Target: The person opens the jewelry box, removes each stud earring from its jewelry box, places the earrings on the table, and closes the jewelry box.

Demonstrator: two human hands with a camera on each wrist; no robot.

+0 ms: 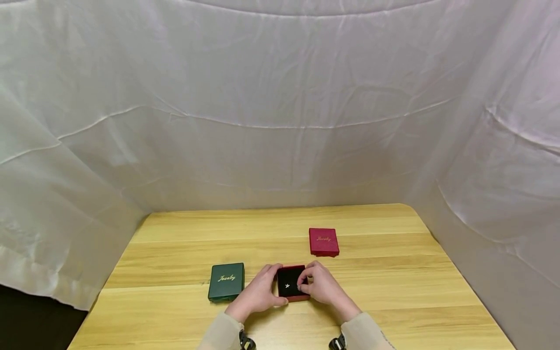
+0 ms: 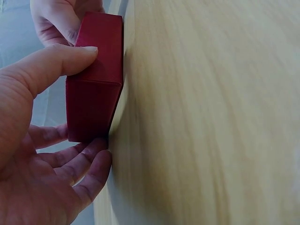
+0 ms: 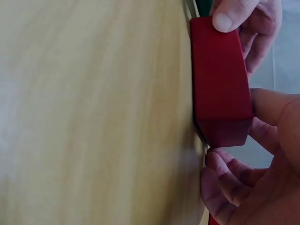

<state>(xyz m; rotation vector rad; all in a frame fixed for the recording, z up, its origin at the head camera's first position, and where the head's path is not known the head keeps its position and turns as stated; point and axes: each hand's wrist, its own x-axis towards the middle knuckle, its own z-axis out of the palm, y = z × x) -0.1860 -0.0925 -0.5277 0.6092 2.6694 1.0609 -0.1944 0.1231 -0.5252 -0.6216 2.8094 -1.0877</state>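
Observation:
An open red jewelry box (image 1: 294, 297) with a black insert sits at the near middle of the table. A small silvery earring (image 1: 287, 286) shows on the insert's left part. My left hand (image 1: 261, 290) grips the box from the left, thumb on its near side (image 2: 101, 61) and the other fingers round the left and far sides. My right hand (image 1: 323, 287) reaches over the box's right edge, thumb and forefinger pinching a tiny pale earring at the insert. The fingertips mostly hide it. The right hand's other fingers curl by the box's right wall (image 3: 225, 131).
A green box (image 1: 226, 282) lettered "Jewelry" lies left of my left hand. The red lid (image 1: 323, 241), with the same lettering, rests farther back to the right. White cloth (image 1: 280, 160) hangs round the back and sides of the wooden table (image 1: 415, 272).

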